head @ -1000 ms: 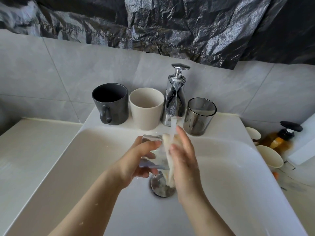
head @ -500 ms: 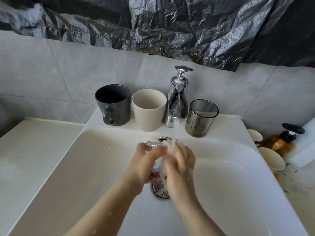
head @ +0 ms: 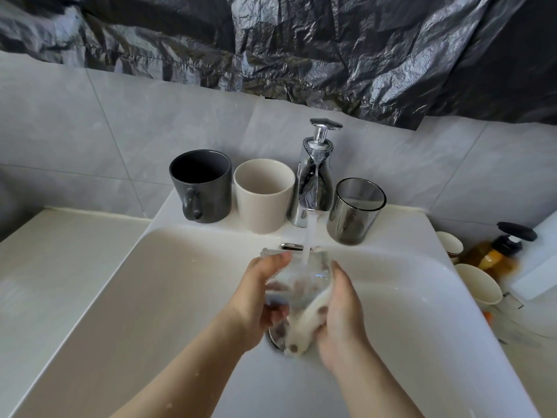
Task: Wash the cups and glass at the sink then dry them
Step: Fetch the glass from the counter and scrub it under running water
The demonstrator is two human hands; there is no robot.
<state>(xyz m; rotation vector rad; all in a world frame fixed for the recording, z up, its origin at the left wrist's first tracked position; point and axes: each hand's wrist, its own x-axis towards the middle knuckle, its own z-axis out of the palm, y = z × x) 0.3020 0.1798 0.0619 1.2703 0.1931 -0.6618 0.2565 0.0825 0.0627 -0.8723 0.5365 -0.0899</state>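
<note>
Clear glass (head: 301,276) under the running tap (head: 315,182), both hands on it!

The glass sits mid-basin, tilted with its mouth toward 12 o'clock, and the water stream (head: 310,239) drops straight into it. The left hand (head: 262,294) wraps the glass from 9 o'clock, thumb over the rim, fingers curled beneath. The right hand (head: 340,315) closes in from 3 o'clock, fingers curled round a white cloth (head: 304,324) pressed against the glass's side; the cloth's tail hangs toward 6 o'clock over the drain (head: 275,336). On the back ledge of the sink (head: 150,282), at 11 o'clock from the glass, stand a dark grey mug (head: 202,185) and a cream cup (head: 263,194), just beside each other. At 1 o'clock, right of the tap, stands a smoked tumbler (head: 354,211). Far out at 3 o'clock is an amber pump bottle (head: 497,251).
</note>
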